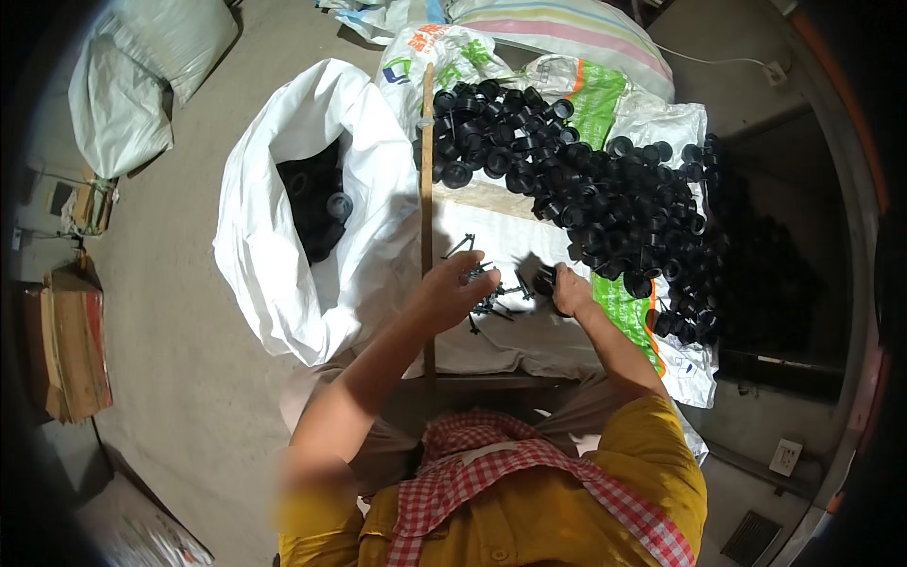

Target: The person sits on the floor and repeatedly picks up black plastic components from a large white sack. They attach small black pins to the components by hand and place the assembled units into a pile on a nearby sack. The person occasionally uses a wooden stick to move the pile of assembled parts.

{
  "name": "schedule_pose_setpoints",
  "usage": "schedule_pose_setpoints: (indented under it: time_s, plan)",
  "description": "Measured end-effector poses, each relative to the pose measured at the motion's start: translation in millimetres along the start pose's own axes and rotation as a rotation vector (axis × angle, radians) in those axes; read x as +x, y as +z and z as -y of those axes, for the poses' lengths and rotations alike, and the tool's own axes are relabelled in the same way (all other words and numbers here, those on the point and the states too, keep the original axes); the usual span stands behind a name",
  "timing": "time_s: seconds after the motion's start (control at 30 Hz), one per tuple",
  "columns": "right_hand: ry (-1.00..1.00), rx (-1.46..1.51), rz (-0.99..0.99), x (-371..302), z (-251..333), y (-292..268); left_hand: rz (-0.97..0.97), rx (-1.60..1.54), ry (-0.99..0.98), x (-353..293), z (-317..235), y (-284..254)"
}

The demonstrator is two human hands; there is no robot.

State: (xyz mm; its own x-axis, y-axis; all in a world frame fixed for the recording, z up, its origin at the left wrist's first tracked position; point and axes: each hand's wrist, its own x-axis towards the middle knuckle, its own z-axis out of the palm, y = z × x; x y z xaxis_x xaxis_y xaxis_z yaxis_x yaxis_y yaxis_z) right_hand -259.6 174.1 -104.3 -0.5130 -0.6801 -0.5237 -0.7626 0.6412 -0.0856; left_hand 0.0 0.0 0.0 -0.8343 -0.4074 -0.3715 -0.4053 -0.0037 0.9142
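My left hand (452, 295) is over a small heap of thin dark stick-like pieces (501, 304) on the white-covered table (472, 350). Its thumb and fingers are curled together around something small that I cannot make out. To the right of the heap, my right hand (573, 291) grips a black round plastic part (545, 280) between thumb and fingers, just above the cloth. A large pile of similar black round plastic parts (605, 203) spreads across the far and right side of the table.
Left of the table stands an open white woven sack (274, 283) with black parts inside. A wooden strip (427, 180) runs between sack and work surface. Stuffed sacks (567, 33) lie behind. A cardboard box (71, 345) sits at the far left, and a wall socket (785, 457) at the right.
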Motion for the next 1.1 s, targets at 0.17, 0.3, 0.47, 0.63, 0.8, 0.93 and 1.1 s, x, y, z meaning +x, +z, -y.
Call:
schedule_pose_setpoints:
  time_s: [0.17, 0.3, 0.47, 0.63, 0.8, 0.93, 1.1]
  plan:
    - [-0.277, 0.465, -0.542, -93.8, 96.0, -39.0, -0.049, -0.587, -0.333, -11.7, -21.2, 27.1]
    - [-0.520, 0.796, -0.554, -121.2, 141.3, -30.3, -0.018, -0.867, -0.174, -6.4, -4.1, 22.1]
    - [-0.308, 0.807, -0.706, -107.9, 97.5, -40.7, 0.068, -0.478, -0.218, -3.9, -10.9, 0.5]
    - [-0.836, 0.328, -0.670, -118.0, 104.7, -83.3, 0.218, -0.530, -0.199, -13.8, -18.6, 5.0]
    - [-0.658, 0.458, -0.293, -116.0, 108.6, -86.1, 0.071, -0.023, 0.162, -11.8, -10.5, 10.1]
    - [-0.348, 1.070, -0.253, -97.2, 99.8, -64.2, -0.171, 0.277, 0.474, -17.6, -24.5, 18.1]
    - [-0.370, 1.562, -0.027, -94.5, 104.2, -49.6, -0.236, 0.283, 0.599, -19.5, -29.9, 10.8]
